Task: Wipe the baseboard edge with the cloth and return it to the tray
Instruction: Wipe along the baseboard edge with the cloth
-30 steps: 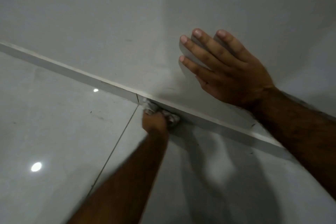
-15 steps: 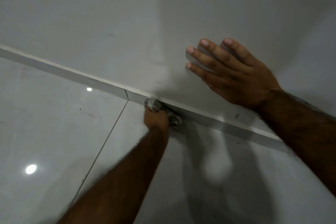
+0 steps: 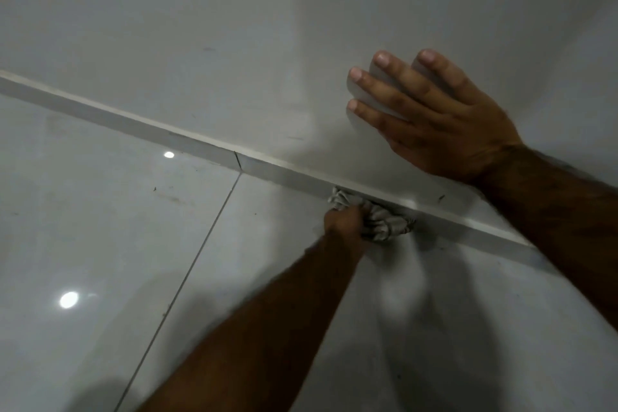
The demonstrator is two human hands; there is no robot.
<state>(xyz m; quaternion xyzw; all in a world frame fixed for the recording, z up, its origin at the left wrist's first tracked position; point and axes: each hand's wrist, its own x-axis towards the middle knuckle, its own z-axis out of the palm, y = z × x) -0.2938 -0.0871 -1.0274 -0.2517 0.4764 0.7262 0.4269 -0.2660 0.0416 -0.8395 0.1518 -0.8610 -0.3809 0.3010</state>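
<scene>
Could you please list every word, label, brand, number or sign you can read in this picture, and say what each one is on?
There are none to read.
The wall, baseboard and floor tiles are plain, with only scuffs and light reflections.
The cloth bunched in the left hand shows stripes but no lettering.
The right hand, flat on the wall, bears no writing.

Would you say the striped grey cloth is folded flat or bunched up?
Bunched up: the striped grey cloth shows crumpled ridges, gripped in the left hand against the white baseboard.
</scene>
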